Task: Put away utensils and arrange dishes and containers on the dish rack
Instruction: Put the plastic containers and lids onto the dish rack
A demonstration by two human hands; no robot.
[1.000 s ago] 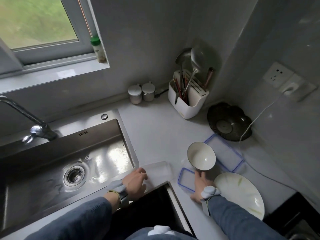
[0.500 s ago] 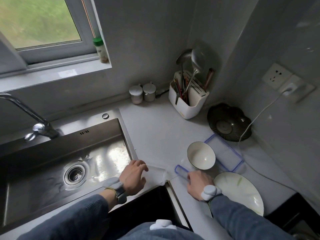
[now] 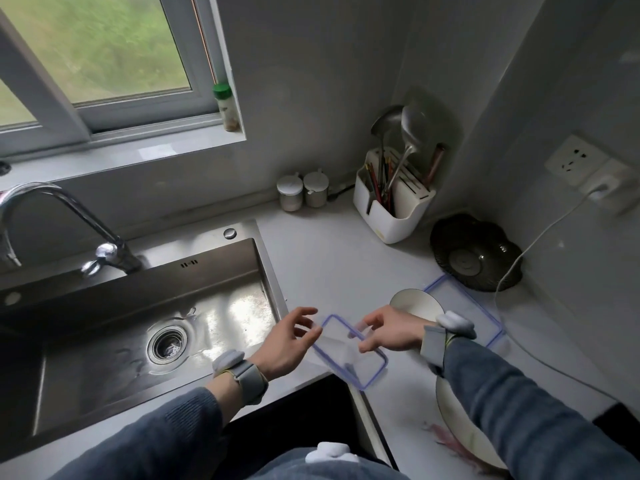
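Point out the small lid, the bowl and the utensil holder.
small lid (image 3: 375, 370): head view, blue rim at its near right edge.
bowl (image 3: 417, 303): head view, inner wall.
utensil holder (image 3: 403, 221): head view, white front wall.

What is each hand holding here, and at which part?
The right hand pinches the small blue-rimmed lid on its long right rim. The left hand reaches for its left corner with fingers spread, not gripping.
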